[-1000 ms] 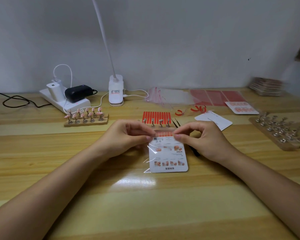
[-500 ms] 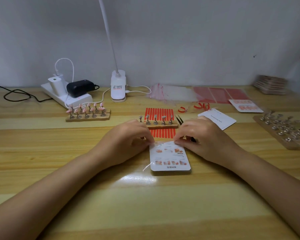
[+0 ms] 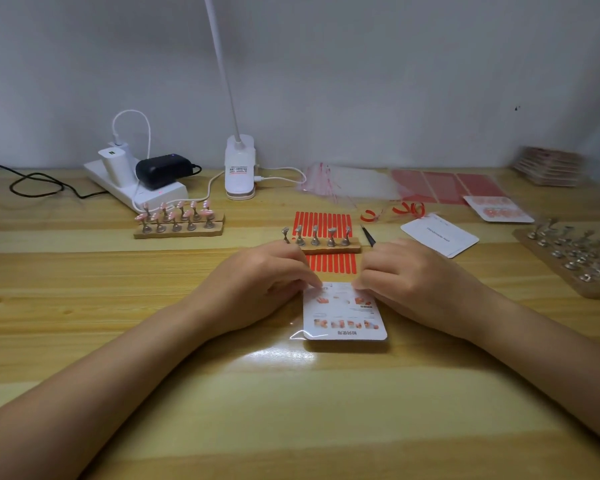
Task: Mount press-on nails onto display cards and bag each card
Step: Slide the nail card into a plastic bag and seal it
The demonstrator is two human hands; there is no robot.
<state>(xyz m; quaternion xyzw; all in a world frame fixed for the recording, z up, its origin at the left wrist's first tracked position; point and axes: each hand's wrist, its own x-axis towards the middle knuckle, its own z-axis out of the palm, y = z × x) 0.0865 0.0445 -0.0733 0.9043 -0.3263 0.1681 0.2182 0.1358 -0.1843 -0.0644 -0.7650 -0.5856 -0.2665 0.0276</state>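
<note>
A bagged display card [image 3: 344, 315] is laid flat on the table [image 3: 84, 292] near its middle, printed side up, with clear film showing past its left edge. Its far edge is pressed down by the curled fingertips of the left hand [image 3: 260, 289] at one corner and of the right hand [image 3: 413, 282] at the other.

Just beyond the hands, a small wooden stand [image 3: 321, 242] with five bare metal holders is set over a red striped adhesive sheet [image 3: 323, 225], with black tweezers [image 3: 368, 235] beside it. Toward the far left are seen a wooden stand with pink nails [image 3: 179, 221], a white power strip [image 3: 136, 185] and a lamp base [image 3: 239, 168]. Clear bags [image 3: 347, 183] lie at the far edge, a white card [image 3: 439, 233] to the right, and a board of holders [image 3: 568, 254] at the right edge.

Compared with a second ago, the card has been lowered from a raised, tilted hold onto the table, and the bag flap has been folded down.
</note>
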